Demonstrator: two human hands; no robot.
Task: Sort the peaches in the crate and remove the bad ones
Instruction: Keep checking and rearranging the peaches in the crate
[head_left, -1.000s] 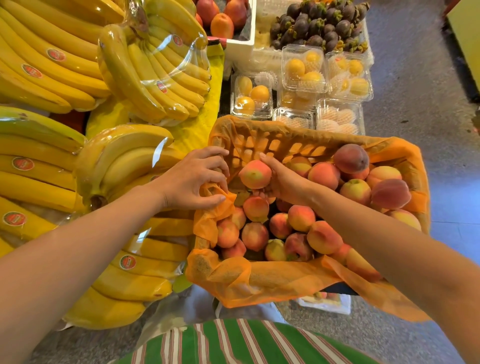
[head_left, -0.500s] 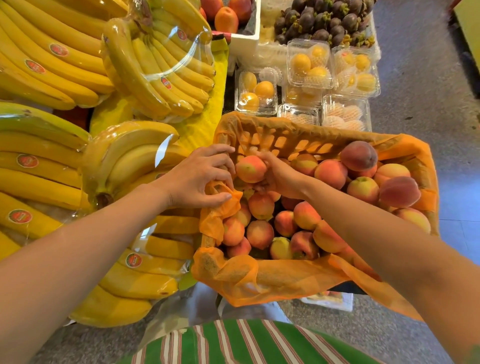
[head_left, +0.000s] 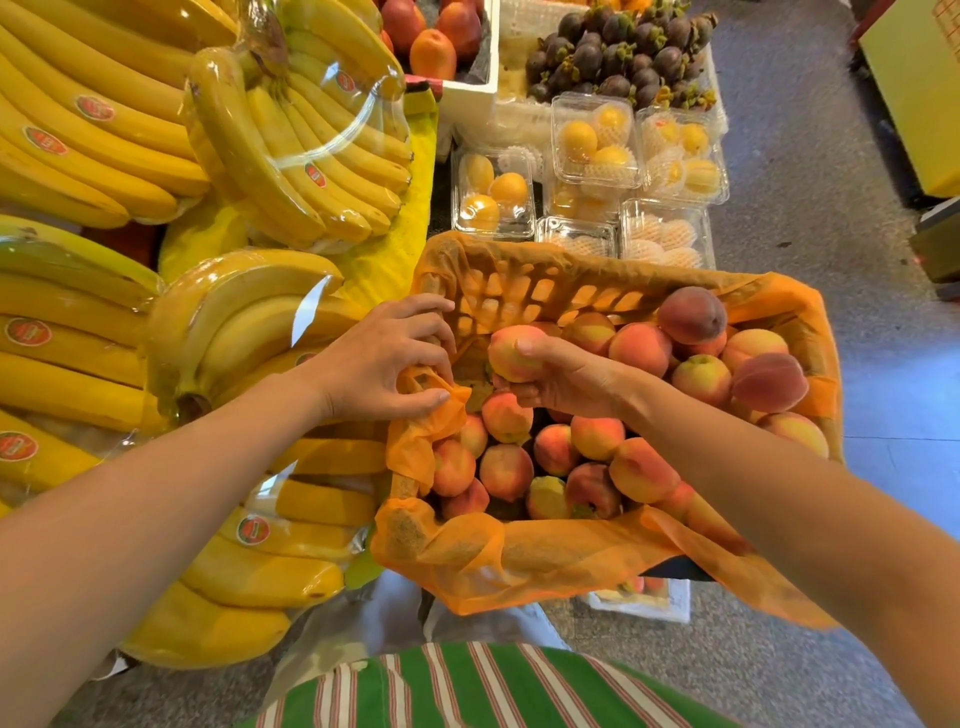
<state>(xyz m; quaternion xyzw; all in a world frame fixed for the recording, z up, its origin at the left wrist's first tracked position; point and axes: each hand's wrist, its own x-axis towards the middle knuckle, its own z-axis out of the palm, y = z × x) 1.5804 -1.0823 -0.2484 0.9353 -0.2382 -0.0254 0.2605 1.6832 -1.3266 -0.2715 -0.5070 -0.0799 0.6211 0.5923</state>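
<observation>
An orange plastic crate (head_left: 519, 291) lined with orange mesh cloth holds several pink-yellow peaches (head_left: 644, 470). My right hand (head_left: 563, 376) grips one peach (head_left: 511, 353) and holds it lifted over the crate's left part. My left hand (head_left: 382, 361) rests on the crate's left rim, fingers pinching the orange liner (head_left: 415, 447) there. More peaches are heaped at the right end, with a darker one (head_left: 691, 314) on top.
Wrapped banana bunches (head_left: 234, 322) fill the table to the left of the crate. Clear boxes of yellow fruit (head_left: 595, 140) and a tray of mangosteens (head_left: 618, 52) stand behind it. Grey floor (head_left: 810, 156) lies to the right. A white box (head_left: 641, 597) sits under the crate.
My right hand has turned the lifted peach over, its fingers now wrapped around the fruit from the near side. My left hand stays on the liner at the rim.
</observation>
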